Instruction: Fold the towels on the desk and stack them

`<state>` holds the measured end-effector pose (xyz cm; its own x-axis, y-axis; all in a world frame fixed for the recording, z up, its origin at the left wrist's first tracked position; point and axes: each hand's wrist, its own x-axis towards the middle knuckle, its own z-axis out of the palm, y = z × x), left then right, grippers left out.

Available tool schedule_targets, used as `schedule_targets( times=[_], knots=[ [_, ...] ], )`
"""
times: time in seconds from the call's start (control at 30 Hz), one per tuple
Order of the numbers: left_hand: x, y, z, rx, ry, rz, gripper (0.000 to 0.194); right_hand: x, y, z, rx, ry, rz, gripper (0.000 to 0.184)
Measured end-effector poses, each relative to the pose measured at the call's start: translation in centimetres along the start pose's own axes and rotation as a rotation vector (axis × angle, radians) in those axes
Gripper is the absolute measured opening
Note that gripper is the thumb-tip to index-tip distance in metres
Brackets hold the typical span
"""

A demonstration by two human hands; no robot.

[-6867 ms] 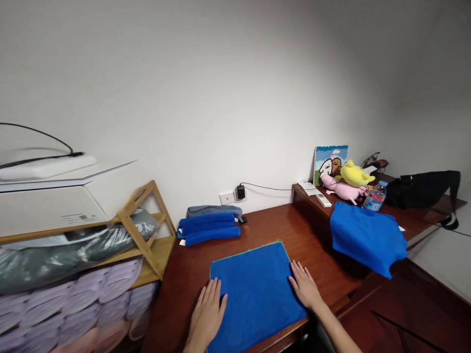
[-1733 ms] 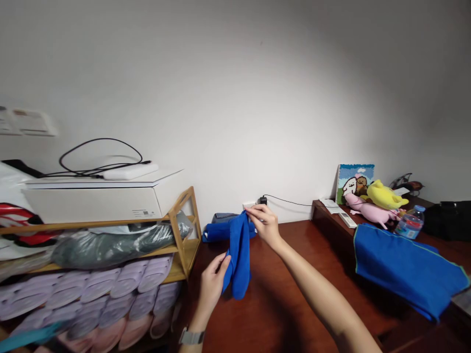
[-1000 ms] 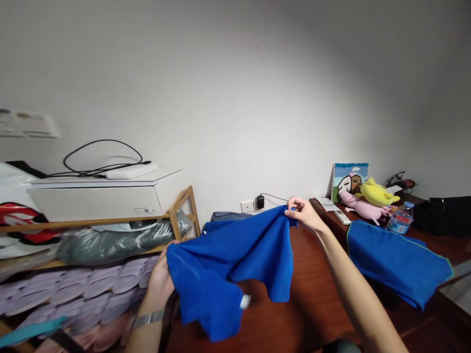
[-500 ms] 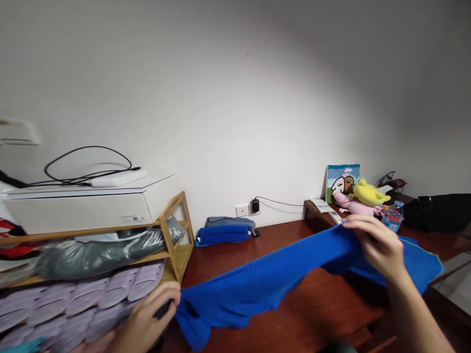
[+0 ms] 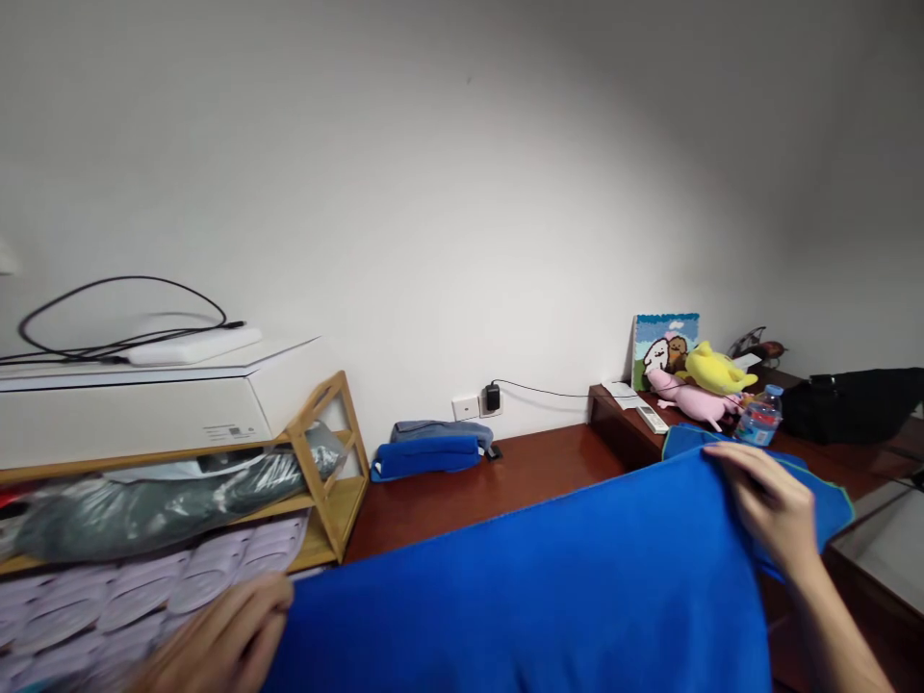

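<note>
A blue cloth (image 5: pixel 520 587) hangs spread out between my two hands, its top edge pulled nearly straight and slanting up to the right. My left hand (image 5: pixel 223 635) is closed on its upper left corner, low in the view beside the shelf. At the upper right corner, my right hand (image 5: pixel 769 500) pinches the cloth. The lower part of the cloth runs out of view. Behind my right hand another blue cloth (image 5: pixel 823 486) with a green edge lies on the raised part of the desk. Folded blue cloth (image 5: pixel 429 455) and a grey-blue one (image 5: pixel 440 430) rest against the wall.
The reddish-brown desk (image 5: pixel 549 462) runs along the wall. To the left, a wooden shelf (image 5: pixel 324 491) holds lilac slippers (image 5: pixel 209 573), bagged clothing and a white box (image 5: pixel 144 404). At the right sit a water bottle (image 5: pixel 761 416), plush toys (image 5: pixel 693 395), a remote (image 5: pixel 652 419) and a black bag (image 5: pixel 852 404).
The cloth, bunched into a narrow strip before, now hangs open as a broad sheet. My left hand has moved left and down; my right hand has shifted slightly right and down.
</note>
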<state>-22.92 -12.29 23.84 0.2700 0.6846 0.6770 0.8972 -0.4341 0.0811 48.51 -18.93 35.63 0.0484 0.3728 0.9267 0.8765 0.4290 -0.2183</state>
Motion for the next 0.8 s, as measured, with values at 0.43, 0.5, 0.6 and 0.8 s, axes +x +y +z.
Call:
schedule_targets(
  times=[0.43, 0.5, 0.6, 0.8],
  knots=[
    [3.9, 3.6, 20.4, 0.0, -0.609, -0.163, 0.051, -16.0, 9.9, 23.8, -0.13, -0.748, 0.542, 0.043],
    [2.3, 3.8, 21.4, 0.073, -0.513, -0.187, 0.05, -17.2, 9.0, 24.9, -0.256, -0.66, 0.575, 0.047],
    [-1.1, 3.8, 22.5, 0.11, -0.404, -0.212, 0.051, -19.9, 7.2, 25.7, -0.346, -0.611, 0.473, 0.047],
    [-7.3, 3.9, 22.5, 0.151, -0.462, -0.361, 0.072, -26.0, 6.4, 23.4, -0.348, -0.817, 0.436, 0.052]
  ],
)
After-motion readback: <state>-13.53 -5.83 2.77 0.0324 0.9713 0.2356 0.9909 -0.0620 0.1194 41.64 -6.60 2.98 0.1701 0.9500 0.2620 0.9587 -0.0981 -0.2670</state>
